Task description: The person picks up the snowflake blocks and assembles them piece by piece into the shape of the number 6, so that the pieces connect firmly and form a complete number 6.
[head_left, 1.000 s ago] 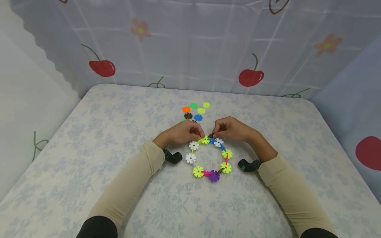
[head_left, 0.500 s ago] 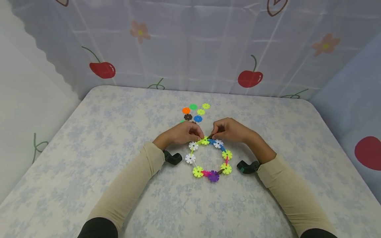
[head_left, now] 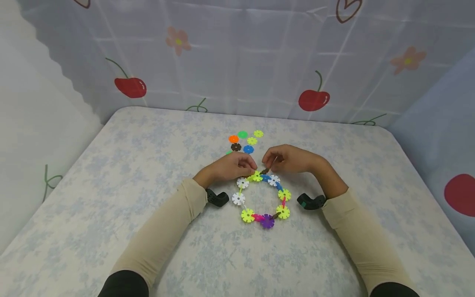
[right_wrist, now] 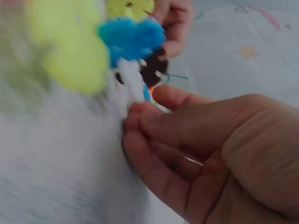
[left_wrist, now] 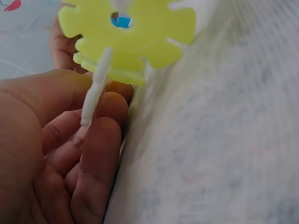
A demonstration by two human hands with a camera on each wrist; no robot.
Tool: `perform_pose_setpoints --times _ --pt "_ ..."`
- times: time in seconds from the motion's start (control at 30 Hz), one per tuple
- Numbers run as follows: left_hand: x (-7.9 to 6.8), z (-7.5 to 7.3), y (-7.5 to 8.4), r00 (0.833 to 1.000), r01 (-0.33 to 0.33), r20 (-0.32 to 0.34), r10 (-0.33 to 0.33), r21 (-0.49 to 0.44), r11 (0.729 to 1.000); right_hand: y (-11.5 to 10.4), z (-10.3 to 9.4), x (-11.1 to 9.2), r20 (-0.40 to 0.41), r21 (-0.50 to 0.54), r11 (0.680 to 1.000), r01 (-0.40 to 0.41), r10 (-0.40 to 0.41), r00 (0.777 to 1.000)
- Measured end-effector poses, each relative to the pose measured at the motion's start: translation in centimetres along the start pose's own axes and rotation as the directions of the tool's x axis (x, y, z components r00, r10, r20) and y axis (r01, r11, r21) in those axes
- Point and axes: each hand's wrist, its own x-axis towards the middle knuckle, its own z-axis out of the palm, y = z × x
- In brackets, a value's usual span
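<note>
A ring of linked plastic snowflake discs (head_left: 267, 221) in yellow, white, blue, pink and purple lies mid-table. My left hand (head_left: 235, 166) pinches the ring's far left side, where the left wrist view shows its fingers at a yellow snowflake disc (left_wrist: 107, 77). A brown snowflake disc (head_left: 264, 171) stands in the ring's far edge beside a blue one (right_wrist: 131, 39). Just right of the brown disc is my right hand (head_left: 287, 159), its fingers loosely bent and apart from it. The right wrist view, partly blurred, shows nothing between those fingertips.
Loose snowflake discs lie beyond the hands, among them an orange one (head_left: 233, 139), a brown one (head_left: 236, 147) and a blue one (head_left: 248, 149). Some are partly hidden by the left hand. A cherry-print curtain (head_left: 237, 62) hangs behind the table (head_left: 148, 136).
My right hand has let go of the brown disc and its fingers have loosened, lifting slightly away. The left hand keeps its hold; the ring stays in place.
</note>
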Motion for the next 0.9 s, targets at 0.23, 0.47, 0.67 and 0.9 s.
perform_pose_setpoints --times 0.23,0.47,0.67,0.9 --pt "0.0 0.1 0.1 1.000 0.024 0.003 -0.024 0.039 0.999 1.0 -2.3 2.1 -0.161 -0.234 0.968 -0.089 0.052 0.986" --pt "0.0 0.4 0.1 1.000 0.010 0.014 -0.010 0.026 1.000 1.2 -3.5 5.3 -0.171 -0.433 0.886 -0.166 0.100 0.980" --pt "0.1 0.5 0.1 1.000 -0.015 0.027 0.014 0.034 0.999 1.5 -3.6 5.7 -0.203 -0.427 0.883 -0.196 0.118 0.972" --pt "0.0 0.1 0.0 1.000 0.006 0.018 -0.007 0.038 0.999 2.1 -3.7 4.4 -0.237 -0.362 0.907 -0.215 0.133 0.962"
